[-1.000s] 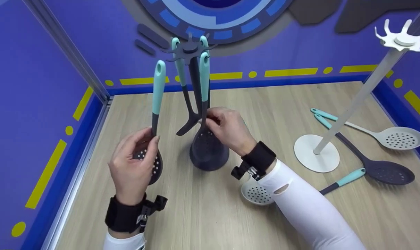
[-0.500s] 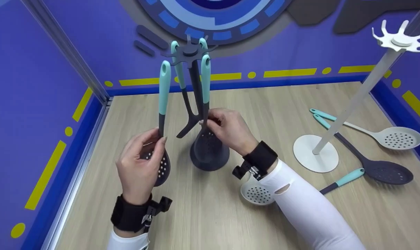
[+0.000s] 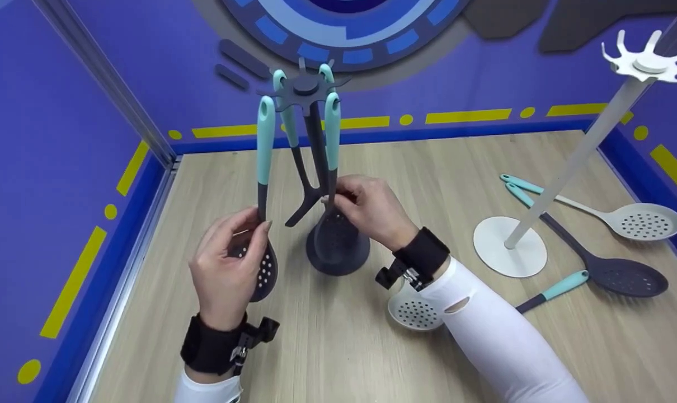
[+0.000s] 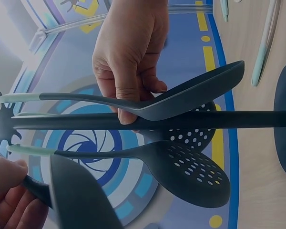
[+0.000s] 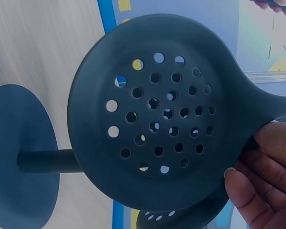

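My left hand (image 3: 221, 268) pinches the dark neck of a perforated skimmer (image 3: 267, 277) with a mint handle, held upright left of the dark utensil stand (image 3: 305, 87). My right hand (image 3: 372, 210) grips the pole (image 4: 71, 121) of that stand, its thumb lying across it in the left wrist view. Several dark utensils with mint handles hang from the stand's hooks. One hanging perforated skimmer (image 5: 164, 112) fills much of the right wrist view, its neck in front of my right fingers. A slotted spoon (image 4: 195, 176) hangs lower in the left wrist view.
A white stand (image 3: 509, 246) with bare hooks rises at the right. Beside it lie a white slotted spoon (image 3: 643, 222) and a dark slotted spoon (image 3: 626, 277). A white skimmer (image 3: 414, 310) and another mint handle (image 3: 565, 285) show around my right sleeve. Blue walls enclose the table.
My left hand has moved right with the skimmer, closer to the dark stand, then nearly stopped. The stand's top and its hanging utensils have shifted slightly down in view. My right hand stays at the pole.
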`<state>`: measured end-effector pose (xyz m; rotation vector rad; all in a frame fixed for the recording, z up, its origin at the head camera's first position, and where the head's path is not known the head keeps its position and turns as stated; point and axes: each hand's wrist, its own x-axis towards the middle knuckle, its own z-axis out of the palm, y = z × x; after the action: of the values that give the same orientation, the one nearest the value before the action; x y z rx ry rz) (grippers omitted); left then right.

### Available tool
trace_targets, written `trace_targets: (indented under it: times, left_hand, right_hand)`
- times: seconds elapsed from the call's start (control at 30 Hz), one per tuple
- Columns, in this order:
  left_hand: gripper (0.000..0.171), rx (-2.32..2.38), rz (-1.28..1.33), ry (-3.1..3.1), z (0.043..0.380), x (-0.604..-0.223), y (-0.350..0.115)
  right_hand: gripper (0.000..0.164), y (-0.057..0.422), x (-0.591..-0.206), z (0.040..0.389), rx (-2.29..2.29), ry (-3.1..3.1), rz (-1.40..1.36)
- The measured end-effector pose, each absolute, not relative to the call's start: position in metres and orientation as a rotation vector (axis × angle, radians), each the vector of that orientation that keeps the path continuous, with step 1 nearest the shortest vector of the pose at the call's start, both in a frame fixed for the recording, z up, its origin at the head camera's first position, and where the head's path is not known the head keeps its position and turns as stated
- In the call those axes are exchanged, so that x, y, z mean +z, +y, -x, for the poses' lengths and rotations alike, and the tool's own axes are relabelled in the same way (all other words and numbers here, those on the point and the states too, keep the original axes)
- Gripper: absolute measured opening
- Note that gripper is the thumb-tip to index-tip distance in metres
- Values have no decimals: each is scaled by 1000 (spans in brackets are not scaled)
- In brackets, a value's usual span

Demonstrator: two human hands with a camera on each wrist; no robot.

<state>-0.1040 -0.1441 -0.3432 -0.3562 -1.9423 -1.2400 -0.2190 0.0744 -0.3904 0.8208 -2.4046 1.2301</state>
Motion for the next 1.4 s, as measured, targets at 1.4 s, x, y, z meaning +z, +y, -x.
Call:
trace_targets:
  times: [1.4]
  left_hand:
    - [23,-1298,349,-1951,112,-356,-140]
  right_hand:
    - [16,74,-388,218,1228,-2454,-830]
